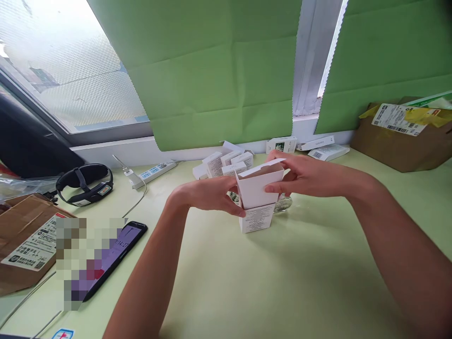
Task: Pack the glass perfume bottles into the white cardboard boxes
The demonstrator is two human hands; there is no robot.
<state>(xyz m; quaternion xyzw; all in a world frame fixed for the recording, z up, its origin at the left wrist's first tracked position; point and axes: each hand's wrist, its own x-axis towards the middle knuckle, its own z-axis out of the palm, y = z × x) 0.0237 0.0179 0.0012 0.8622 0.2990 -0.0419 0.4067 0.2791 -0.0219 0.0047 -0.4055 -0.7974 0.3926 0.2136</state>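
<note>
Head view: a pale green tabletop (212,292) lies below a green window blind (219,80). At the back right sits a brown shipping box (384,146). Over the tabletop's middle, the right hand (307,173) holds an open-topped white carton (259,189), thumb on its front, other fingers around the far side. The left hand (212,194) is at the left side, thumb touching a smaller printed carton (257,219) directly beneath; its other fingers are partly hidden, so I cannot tell whether they grip. Just behind is a clear rounded container (284,205), partly covered.
</note>
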